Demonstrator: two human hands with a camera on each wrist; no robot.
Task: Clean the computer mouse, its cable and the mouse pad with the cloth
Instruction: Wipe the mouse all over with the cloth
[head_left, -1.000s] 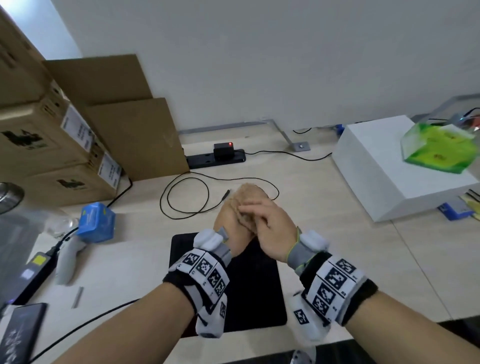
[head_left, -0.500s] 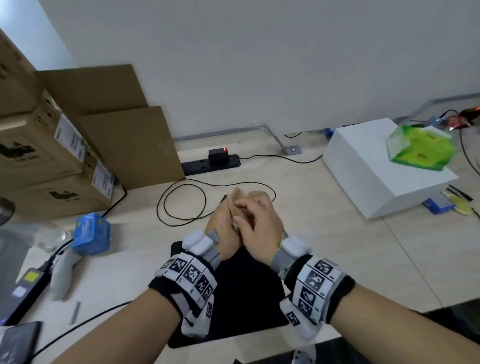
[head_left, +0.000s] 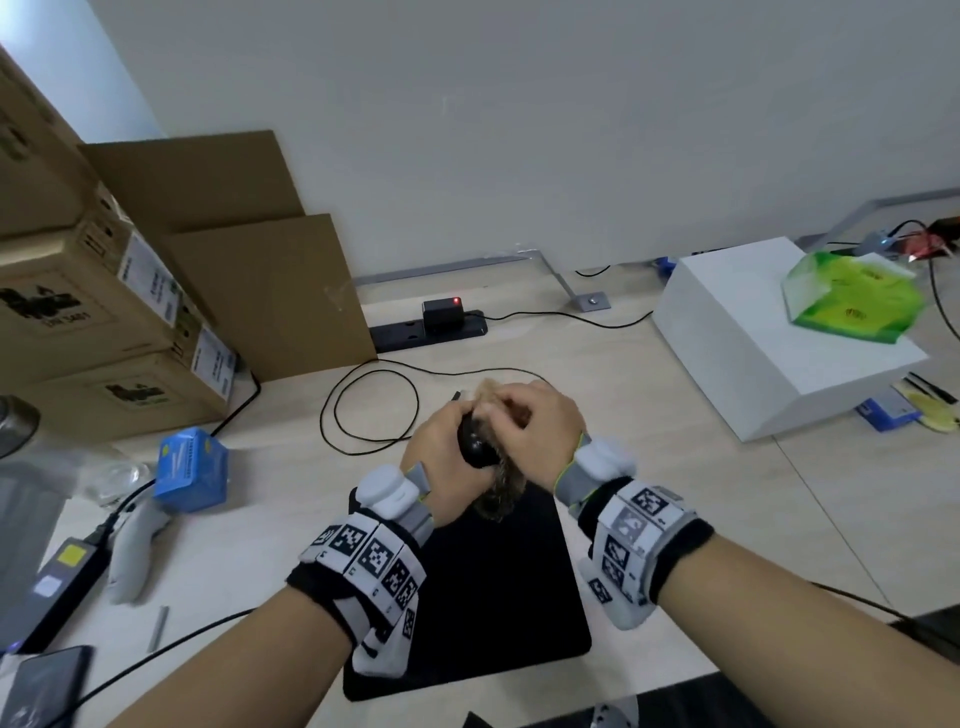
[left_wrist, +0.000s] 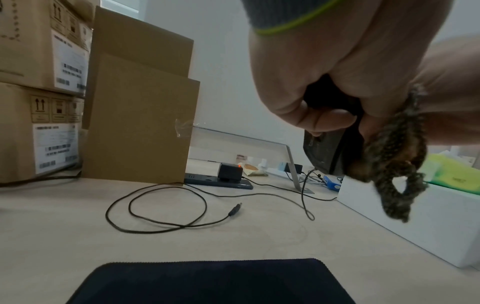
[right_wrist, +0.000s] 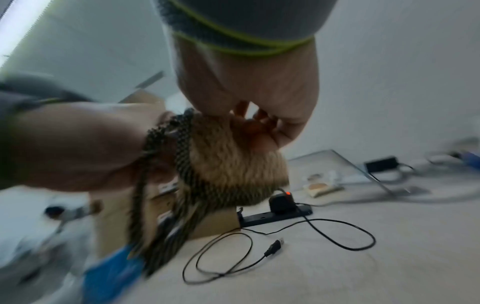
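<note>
The left hand (head_left: 441, 447) was curled around the black mouse (head_left: 475, 446), held up above the mouse pad (head_left: 498, 597). The right hand (head_left: 535, 431) pinched the brown cloth (head_left: 501, 491) against the mouse. The cable (head_left: 374, 410) lay in loops on the surface (head_left: 649, 415) behind both hands.

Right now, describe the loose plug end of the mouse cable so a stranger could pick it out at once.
Start at the black power strip by the wall, with the red-lit adapter on it. In front of it, on the pale table, the thin black mouse cable lies in loose loops. Its USB plug is the short free end inside them, plugged into nothing.
</note>
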